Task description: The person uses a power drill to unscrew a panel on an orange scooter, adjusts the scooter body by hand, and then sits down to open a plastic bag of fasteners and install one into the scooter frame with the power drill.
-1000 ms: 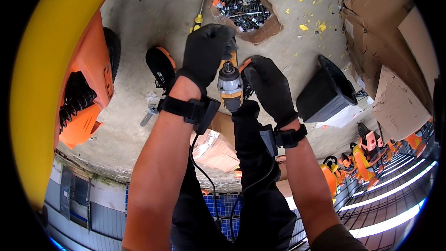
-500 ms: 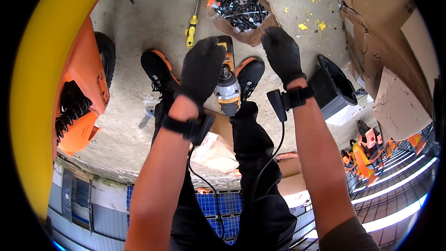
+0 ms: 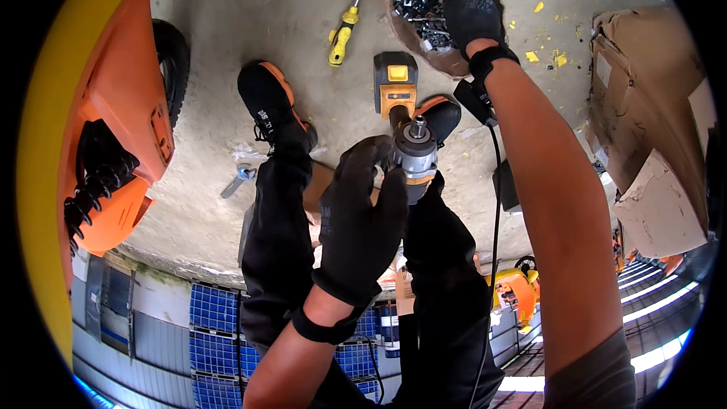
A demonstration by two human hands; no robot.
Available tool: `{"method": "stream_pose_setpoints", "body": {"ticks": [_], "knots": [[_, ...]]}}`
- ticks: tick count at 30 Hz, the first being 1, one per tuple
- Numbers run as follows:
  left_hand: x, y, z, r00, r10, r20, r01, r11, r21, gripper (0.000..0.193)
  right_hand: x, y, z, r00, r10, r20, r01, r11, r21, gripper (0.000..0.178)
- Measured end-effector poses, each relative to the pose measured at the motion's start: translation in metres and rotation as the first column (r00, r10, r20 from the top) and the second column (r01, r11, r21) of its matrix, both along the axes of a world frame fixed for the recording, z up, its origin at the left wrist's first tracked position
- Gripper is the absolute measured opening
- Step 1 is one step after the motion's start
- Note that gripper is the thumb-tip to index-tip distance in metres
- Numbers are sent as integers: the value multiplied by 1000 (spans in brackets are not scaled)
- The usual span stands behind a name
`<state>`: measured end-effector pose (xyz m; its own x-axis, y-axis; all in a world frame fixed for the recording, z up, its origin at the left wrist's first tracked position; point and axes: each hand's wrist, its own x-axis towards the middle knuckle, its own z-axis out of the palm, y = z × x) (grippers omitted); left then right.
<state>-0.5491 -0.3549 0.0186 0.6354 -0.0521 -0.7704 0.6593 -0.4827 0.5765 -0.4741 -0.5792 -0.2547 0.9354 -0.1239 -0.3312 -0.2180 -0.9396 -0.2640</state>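
Observation:
An impact wrench (image 3: pixel 419 155) with a yellow-and-black battery base stands between my feet, its square drive end turned up. Close beside its body is my left hand (image 3: pixel 362 216) in a black glove. The thumb and fingers are apart in a curve, with a gap between them, and the fingertips reach the wrench's side; I cannot tell if they touch it. My right hand (image 3: pixel 473 15), also gloved in black, dips into a brown open-topped bag (image 3: pixel 394 26) of mixed dark bolts and small hardware (image 3: pixel 424 4). Its fingertips are hidden among the pieces.
A yellow-handled screwdriver (image 3: pixel 347 34) lies left of the bag. An adjustable wrench (image 3: pixel 239 180) rests by my left leg. On the left stands an orange machine (image 3: pixel 125 98) with a black wheel; cardboard boxes (image 3: pixel 647 98) stand at right. Cables hang from both wrist straps.
My right hand has moved from beside the bag into it. My left hand has come down from above the impact wrench to its left side. The view has shifted.

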Motion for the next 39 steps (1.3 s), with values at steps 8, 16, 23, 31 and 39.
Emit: {"method": "stream_pose_setpoints", "body": {"ticks": [8, 16, 23, 31, 39], "knots": [[-12, -10, -23, 978, -105, 179, 104, 994, 15, 45, -8, 1, 0, 986, -108, -123, 111, 994, 12, 31], [-11, -19, -35, 971, -100, 216, 103, 995, -5, 47, -24, -30, 99, 913, -209, -352, 351, 842, 410, 19], [-10, -21, -42, 986, -47, 159, 49, 999, -7, 35, -6, -20, 202, 896, 107, -432, 292, 590, 753, 18], [-19, -24, -50, 970, 8, 245, -6, 1000, -11, 29, 3, 4, 210, 908, 158, -389, 250, 541, 803, 23], [-16, -29, -43, 959, -15, 284, -4, 998, 66, 26, -8, 12, 208, 860, 98, -500, 369, 557, 744, 23]]}}
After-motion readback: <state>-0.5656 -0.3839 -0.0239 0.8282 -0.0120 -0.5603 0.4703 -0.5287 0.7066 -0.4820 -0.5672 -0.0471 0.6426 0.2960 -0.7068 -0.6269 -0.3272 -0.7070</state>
